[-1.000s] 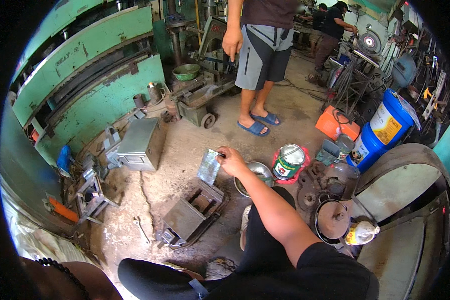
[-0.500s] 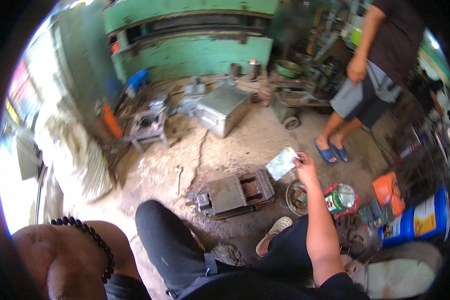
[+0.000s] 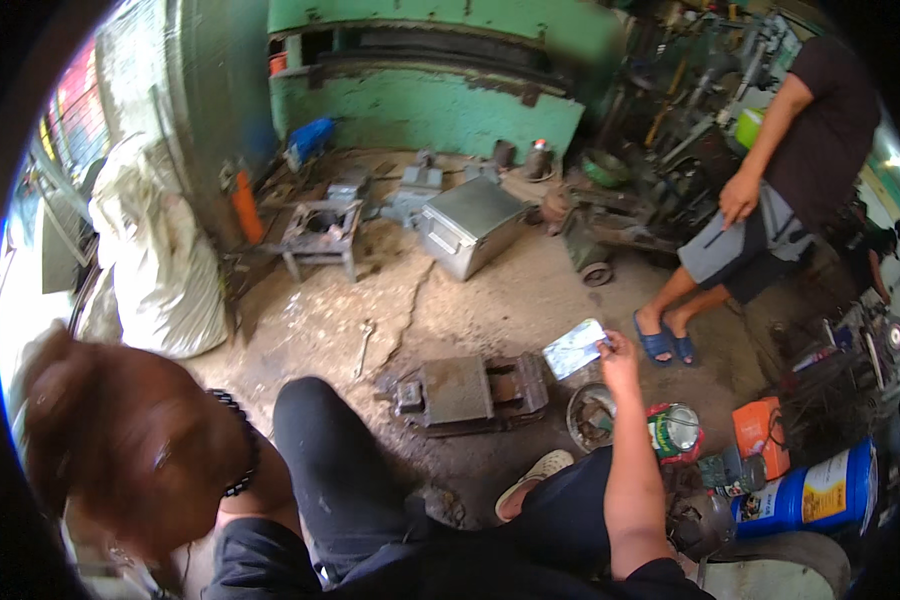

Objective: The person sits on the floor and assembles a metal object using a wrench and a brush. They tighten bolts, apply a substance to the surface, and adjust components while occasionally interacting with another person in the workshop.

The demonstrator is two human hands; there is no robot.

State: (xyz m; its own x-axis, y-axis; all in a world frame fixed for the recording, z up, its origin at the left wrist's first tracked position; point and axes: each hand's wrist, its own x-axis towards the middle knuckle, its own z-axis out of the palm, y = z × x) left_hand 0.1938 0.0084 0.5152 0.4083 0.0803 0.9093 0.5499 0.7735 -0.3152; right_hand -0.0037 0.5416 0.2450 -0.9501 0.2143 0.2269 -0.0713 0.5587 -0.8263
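Note:
My right hand (image 3: 618, 352) pinches a flat, pale, rectangular sheet (image 3: 574, 350) by its right edge, above the floor. It looks thin and printed in light blue and green; whether it is card or a packet I cannot tell. To its lower left, a heavy metal vise (image 3: 458, 388) lies on the dirty concrete. A round bowl (image 3: 592, 416) with brown pieces in it sits just below my right hand. My left hand (image 3: 120, 440), with a black bead bracelet at the wrist, fills the lower left, close up. Motion smears it, and its fingers cannot be made out.
An open-ended wrench (image 3: 366, 345) lies left of the vise. Farther off stand a grey metal box (image 3: 470, 222) and a small metal stand (image 3: 322, 236). A person in blue slippers (image 3: 654, 346) stands at right. Nearer are a green-and-white can (image 3: 672, 432) and a blue bucket (image 3: 805, 492) on its side.
My left hand has risen into fuller view at the lower left. My right hand still holds the sheet, which has tilted slightly. The whole view has shifted a little.

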